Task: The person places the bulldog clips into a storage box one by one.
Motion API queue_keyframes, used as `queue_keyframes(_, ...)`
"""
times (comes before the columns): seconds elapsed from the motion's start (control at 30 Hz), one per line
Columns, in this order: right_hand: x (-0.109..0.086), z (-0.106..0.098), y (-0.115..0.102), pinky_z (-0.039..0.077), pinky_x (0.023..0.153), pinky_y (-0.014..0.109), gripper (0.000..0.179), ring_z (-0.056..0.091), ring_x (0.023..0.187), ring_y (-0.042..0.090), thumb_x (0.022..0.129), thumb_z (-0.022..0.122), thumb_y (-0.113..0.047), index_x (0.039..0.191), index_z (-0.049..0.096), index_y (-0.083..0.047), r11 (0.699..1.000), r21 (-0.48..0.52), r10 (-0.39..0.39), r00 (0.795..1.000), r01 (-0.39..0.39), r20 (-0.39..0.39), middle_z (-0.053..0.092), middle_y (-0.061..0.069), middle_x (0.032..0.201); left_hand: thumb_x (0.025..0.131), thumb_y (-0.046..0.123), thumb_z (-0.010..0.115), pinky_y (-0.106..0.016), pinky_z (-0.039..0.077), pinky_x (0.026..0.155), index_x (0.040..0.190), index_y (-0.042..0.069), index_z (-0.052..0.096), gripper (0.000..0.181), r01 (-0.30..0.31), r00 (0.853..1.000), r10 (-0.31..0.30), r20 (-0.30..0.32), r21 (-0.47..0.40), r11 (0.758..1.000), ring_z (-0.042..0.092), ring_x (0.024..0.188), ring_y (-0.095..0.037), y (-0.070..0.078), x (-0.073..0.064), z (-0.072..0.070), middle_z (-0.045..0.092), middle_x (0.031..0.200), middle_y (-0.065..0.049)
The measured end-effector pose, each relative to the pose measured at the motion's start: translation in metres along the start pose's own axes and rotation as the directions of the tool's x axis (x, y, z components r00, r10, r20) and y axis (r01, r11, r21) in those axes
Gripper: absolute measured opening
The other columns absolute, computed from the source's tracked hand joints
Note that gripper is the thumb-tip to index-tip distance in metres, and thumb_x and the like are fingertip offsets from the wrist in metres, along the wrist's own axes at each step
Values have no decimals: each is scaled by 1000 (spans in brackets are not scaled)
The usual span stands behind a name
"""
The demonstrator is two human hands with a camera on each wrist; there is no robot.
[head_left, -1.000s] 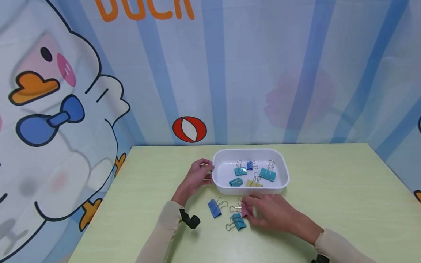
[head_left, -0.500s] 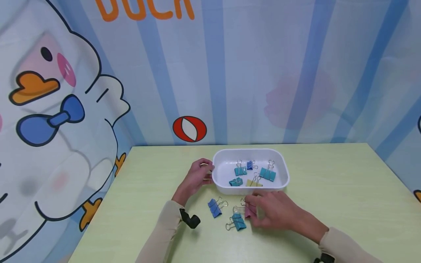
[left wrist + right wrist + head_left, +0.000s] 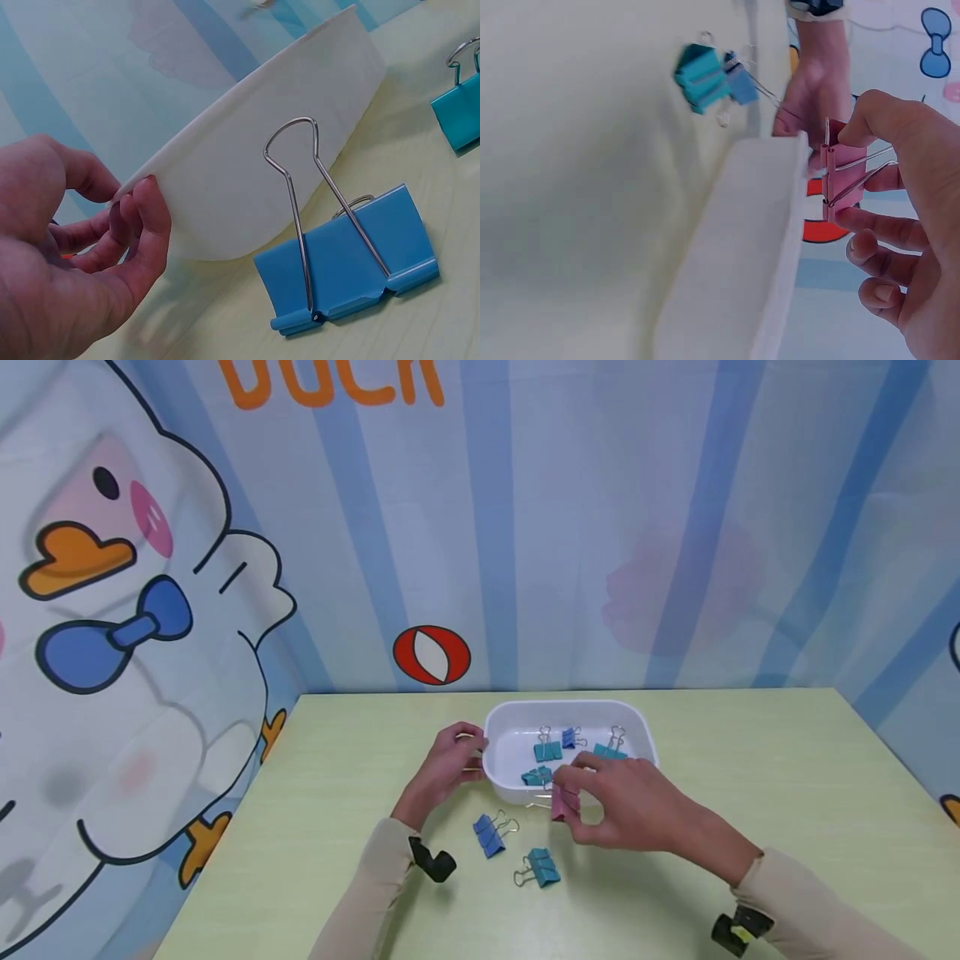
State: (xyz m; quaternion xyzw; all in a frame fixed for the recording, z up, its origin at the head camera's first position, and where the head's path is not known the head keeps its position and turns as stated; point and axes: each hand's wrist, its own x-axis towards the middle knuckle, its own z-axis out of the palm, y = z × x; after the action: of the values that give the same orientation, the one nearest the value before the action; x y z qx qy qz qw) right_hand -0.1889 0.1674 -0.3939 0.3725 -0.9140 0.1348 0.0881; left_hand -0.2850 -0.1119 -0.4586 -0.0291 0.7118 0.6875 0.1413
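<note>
Pink binder clip (image 3: 562,804) is pinched in your right hand (image 3: 637,803) at the near edge of the white tray (image 3: 513,795); your left hand (image 3: 444,767) pinches the tray's left end. Nearer you lie a blue clip (image 3: 491,837) and a teal clip (image 3: 542,867).

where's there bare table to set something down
Bare table lies between the white tray and the right edge, and between the left hand and left edge. The tray's near side is crowded: blue clip, teal clip, right hand pinching a pink clip.
</note>
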Motion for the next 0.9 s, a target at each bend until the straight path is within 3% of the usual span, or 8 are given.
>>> queue_keyframes(0.27,34,-25,8,54,67,29,39,62,80,12,80,84,-35,114,69,-25,1000,2,18,995,-18,-100,68,-5,103,105,19,59,-35,61,81,129,3,55,29,-3,1000,3,-1,5,1000,66,92,-27,0,0,0,62,120,-18)
queue_keyframes(0.4,52,-29,6,53,64,30,31,61,80,13,82,82,-36,107,67,-25,998,36,55,992,-51,-111,66,-6,98,105,19,59,-33,60,81,129,3,55,29,6,1000,-6,-1,2,1000,66,93,-28,0,0,0,62,121,-18)
queue_keyframes(0.63,77,-27,1,52,62,28,30,59,77,13,84,77,-39,108,66,-24,994,58,101,988,-95,-113,63,-7,95,105,21,59,-32,60,79,130,4,54,30,14,1000,-14,-2,-2,1000,66,94,-27,2,1,0,61,123,-18)
queue_keyframes(0.9,93,-23,3,52,62,29,23,59,78,14,87,76,-36,102,64,-24,987,95,140,981,-128,-137,64,-5,95,105,21,59,-36,60,84,131,4,53,31,30,1000,-30,-2,4,1000,65,94,-27,2,0,0,60,124,-18)
